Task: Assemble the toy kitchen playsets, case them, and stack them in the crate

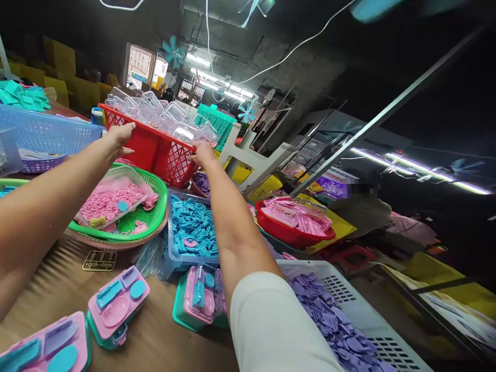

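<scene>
A red plastic basket [151,147] heaped with clear plastic cases [166,113] stands at the far side of the table. My right hand [203,154] grips its near right corner, fingers curled over the edge. At the basket's front left, my left hand [122,138] has thumb and fingers apart; whether it touches the wall I cannot tell. Below lies a green basket [165,201] with a clear tray of small pink parts [112,199]. Beside it is a bin of blue parts [194,222]. Pink-and-teal toy boxes [118,305] sit nearer me.
A white crate [329,274] of purple parts [329,320] stands at the right, with a red basin [294,237] of pink pieces beyond. A blue basket [50,126] is at the left. A grey-white plastic frame [251,160] rises right of the red basket.
</scene>
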The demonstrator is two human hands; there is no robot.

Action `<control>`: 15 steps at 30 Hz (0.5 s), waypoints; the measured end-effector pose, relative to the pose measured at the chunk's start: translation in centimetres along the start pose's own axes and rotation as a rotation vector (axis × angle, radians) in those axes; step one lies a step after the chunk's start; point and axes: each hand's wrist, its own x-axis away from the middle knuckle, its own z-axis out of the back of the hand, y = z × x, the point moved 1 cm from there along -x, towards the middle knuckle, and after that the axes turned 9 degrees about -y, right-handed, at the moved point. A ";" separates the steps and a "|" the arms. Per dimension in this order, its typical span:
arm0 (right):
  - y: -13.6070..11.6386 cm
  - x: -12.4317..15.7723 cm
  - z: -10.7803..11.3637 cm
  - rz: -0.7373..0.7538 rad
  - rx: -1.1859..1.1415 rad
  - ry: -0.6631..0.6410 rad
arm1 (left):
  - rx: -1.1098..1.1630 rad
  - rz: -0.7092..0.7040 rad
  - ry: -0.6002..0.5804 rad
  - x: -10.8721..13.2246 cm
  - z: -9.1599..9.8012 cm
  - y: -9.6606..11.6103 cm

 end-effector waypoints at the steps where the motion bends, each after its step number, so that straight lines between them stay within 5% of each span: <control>1: 0.8 0.1 0.3 0.008 -0.003 0.012 | 0.001 0.009 -0.002 0.1 -0.6 -0.1; 8: 6.7 2.9 2.5 0.062 -0.005 0.047 | -0.011 0.030 -0.011 1.1 -3.5 -1.0; 15: 11.3 10.7 5.5 0.067 -0.044 0.034 | -0.086 0.020 -0.045 3.3 -5.7 -0.9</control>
